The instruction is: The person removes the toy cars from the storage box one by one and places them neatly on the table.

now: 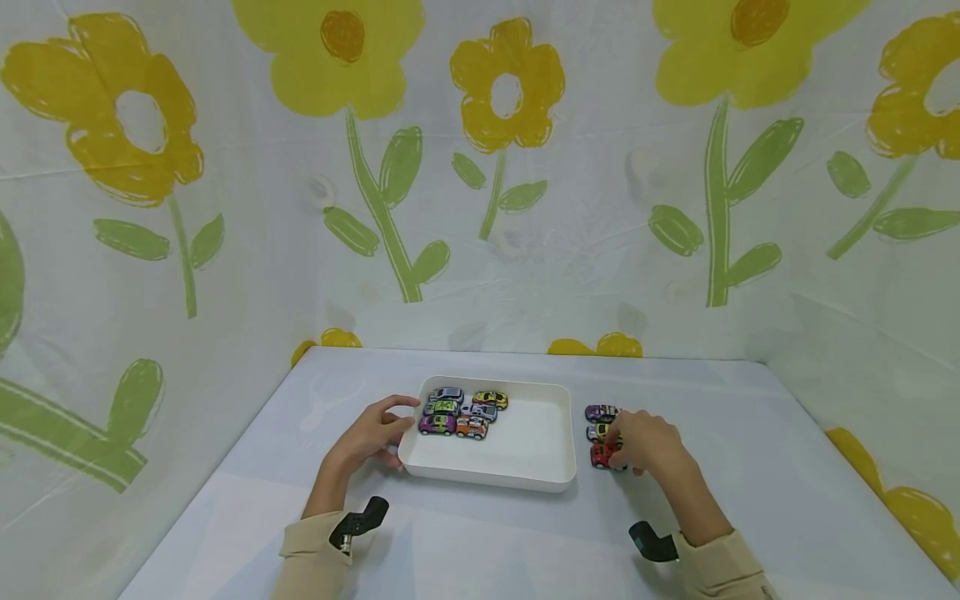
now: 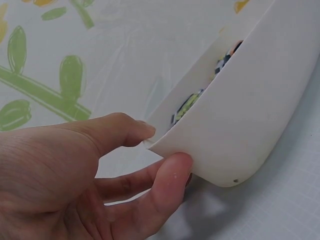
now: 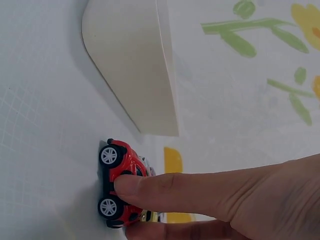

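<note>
My left hand (image 1: 375,433) pinches the left rim of a shallow white tray (image 1: 525,454); in the left wrist view the thumb lies on the rim and a fingertip against the outer wall. Several small toy cars sit in the tray's left half, among them a purple car (image 1: 437,425), an orange car (image 1: 472,427) and a yellow car (image 1: 491,400). Right of the tray, my right hand (image 1: 648,442) grips a red toy car (image 3: 120,172), thumb on its side between the wheels. Beyond it stand a yellow toy car (image 1: 597,432) and a purple toy car (image 1: 600,412), partly hidden by the fingers.
The white table (image 1: 480,542) carries the tray near its middle. Behind and beside it hangs a white sheet (image 1: 585,217) with yellow flowers and green stems. Black wrist cameras (image 1: 360,521) stick out from both sleeves.
</note>
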A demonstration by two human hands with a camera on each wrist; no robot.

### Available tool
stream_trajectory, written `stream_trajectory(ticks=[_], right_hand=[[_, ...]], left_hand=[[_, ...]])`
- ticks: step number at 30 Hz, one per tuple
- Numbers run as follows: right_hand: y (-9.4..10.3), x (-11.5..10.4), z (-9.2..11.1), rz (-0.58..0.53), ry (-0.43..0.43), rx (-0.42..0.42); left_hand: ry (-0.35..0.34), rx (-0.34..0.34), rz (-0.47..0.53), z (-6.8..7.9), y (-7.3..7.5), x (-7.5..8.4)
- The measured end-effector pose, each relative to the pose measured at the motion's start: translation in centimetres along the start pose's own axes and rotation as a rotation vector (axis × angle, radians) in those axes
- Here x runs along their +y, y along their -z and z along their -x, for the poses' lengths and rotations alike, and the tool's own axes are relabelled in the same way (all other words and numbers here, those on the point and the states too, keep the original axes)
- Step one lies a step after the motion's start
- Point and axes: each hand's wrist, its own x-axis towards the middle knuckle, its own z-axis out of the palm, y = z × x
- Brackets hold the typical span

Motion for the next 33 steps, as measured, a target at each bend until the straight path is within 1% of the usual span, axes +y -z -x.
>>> stream_trajectory(ticks=[8, 19, 26, 33], right_hand=[[-0.07, 0.04, -0.08, -0.001, 0.001, -0.013], [0.19, 0.17, -0.14, -0.002, 0.007, -0.043], [0.04, 0.79, -0.09, -0.050, 0.005, -0.052], [-0.03, 0.80, 0.08, -0.080, -0.003, -0.050]], left_hand=[[0.006, 0.004, -0.003, -0.03, -0.08, -0.01], [-0.007, -0.004, 0.006, 0.00, -0.02, 0.04], [-0.009, -0.004, 0.001, -0.11, -0.02, -0.13], [0.002, 0.004, -0.001, -0.14, -0.14, -0.14]])
